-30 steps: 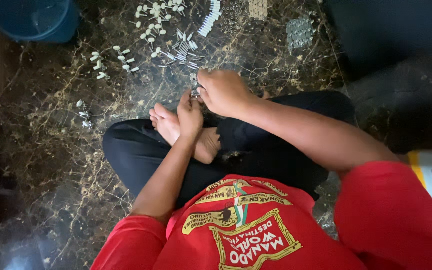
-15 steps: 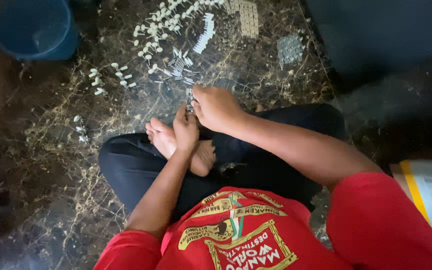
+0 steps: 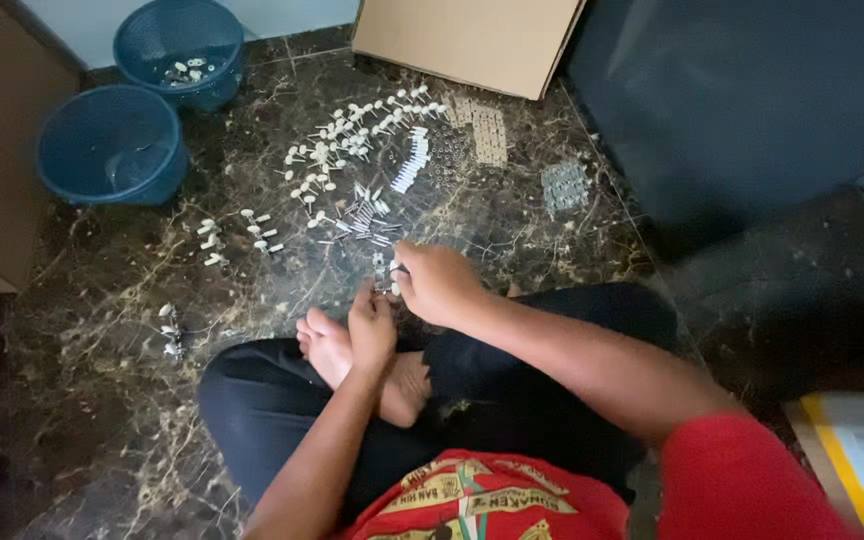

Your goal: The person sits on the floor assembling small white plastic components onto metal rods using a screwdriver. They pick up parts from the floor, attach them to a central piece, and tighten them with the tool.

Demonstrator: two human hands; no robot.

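Hands, left (image 3: 372,325) and right (image 3: 439,283), pinch small metal part (image 3: 382,275) beside scattered parts (image 3: 362,215)

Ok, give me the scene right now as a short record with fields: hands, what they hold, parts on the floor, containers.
left hand: over the crossed legs, fingers pinching a small metal part
right hand: fingers on the same part from the other side
floor: dark marble floor
loose parts: white-headed pegs scattered ahead; small metal pins nearer the hands
containers: two blue baskets at far left, the rear one holding a few pieces
other: cardboard sheet at top
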